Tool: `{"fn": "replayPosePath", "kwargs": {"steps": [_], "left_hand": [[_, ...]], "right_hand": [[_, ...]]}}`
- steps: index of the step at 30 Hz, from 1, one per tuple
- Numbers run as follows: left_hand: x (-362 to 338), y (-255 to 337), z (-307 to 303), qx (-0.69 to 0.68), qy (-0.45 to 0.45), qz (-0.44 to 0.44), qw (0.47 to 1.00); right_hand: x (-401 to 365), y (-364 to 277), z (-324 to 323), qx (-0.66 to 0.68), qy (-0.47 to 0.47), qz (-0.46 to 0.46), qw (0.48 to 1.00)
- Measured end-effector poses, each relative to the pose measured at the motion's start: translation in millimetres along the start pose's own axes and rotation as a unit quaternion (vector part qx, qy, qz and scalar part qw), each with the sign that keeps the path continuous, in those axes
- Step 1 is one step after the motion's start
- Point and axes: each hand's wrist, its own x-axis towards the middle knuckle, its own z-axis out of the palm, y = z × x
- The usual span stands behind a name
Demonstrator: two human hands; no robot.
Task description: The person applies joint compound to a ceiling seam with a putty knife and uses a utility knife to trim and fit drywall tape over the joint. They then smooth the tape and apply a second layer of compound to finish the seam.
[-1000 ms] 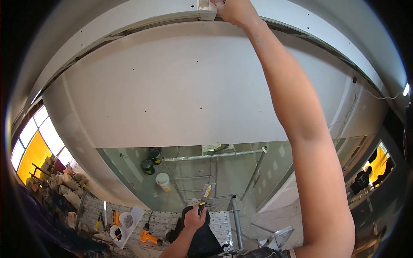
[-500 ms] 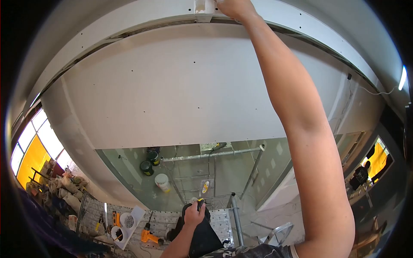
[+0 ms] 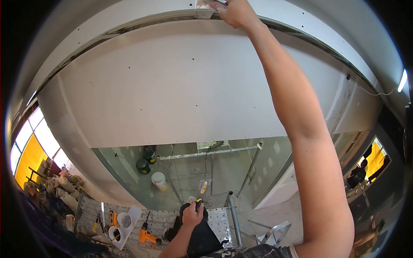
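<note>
High up, my right hand (image 3: 237,14) reaches to a cutout (image 3: 204,5) in the white board strip overhead. Its fingers are closed at the right side of the cutout, around a thin item cropped by the top edge; I cannot tell what it is. Low in the middle, my left hand (image 3: 192,215) is wrapped around a small black-and-yellow tool (image 3: 198,204), held over my dark-clothed leg (image 3: 202,241). A large white wall panel (image 3: 172,86) dotted with screws fills the space before me.
Metal scaffold planks (image 3: 165,218) hold an orange drill (image 3: 147,235) and white containers (image 3: 124,220). Beyond stand scaffold tubes (image 3: 234,217), a white bucket (image 3: 159,181), dark buckets (image 3: 143,166) and a ladder (image 3: 275,232). Filled sacks (image 3: 66,193) lie at left. A person (image 3: 358,174) appears far right.
The view has shifted slightly. My right hand appears lower at the cutout, with its thumb side and the thin item now showing. My left hand keeps hold of the black-and-yellow tool.
</note>
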Motion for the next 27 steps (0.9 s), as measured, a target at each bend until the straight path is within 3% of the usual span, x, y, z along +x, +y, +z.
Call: {"fn": "replayPosePath", "kwargs": {"steps": [3,5,8,11,16,18,27], "left_hand": [[2.4,-0.4,-1.1,0.001,-0.004,-0.006,1.000],[2.5,3.1,0.9,0.060,0.001,0.012,0.998],[4.2,1.4,0.7,0.052,0.012,0.034,0.998],[3.6,-1.7,2.4,0.045,0.014,0.033,0.998],[5.9,-1.8,2.2,0.061,0.008,0.029,0.998],[5.5,-4.2,3.0,0.013,-0.003,-0.012,1.000],[8.3,4.6,-0.6,0.061,0.012,0.017,0.998]], "right_hand": [[2.3,-10.5,-18.7,0.020,-0.005,-0.003,1.000],[7.7,-13.7,-33.0,0.016,-0.070,0.111,0.991],[9.1,-6.1,-36.7,0.031,0.014,0.055,0.998],[15.8,-1.1,-30.7,0.053,0.037,0.030,0.997],[15.7,-14.1,-29.0,0.073,0.018,0.044,0.996],[18.5,-9.1,-25.7,0.076,0.018,0.047,0.996],[17.6,-3.9,-16.5,0.024,-0.004,0.017,1.000]]}}
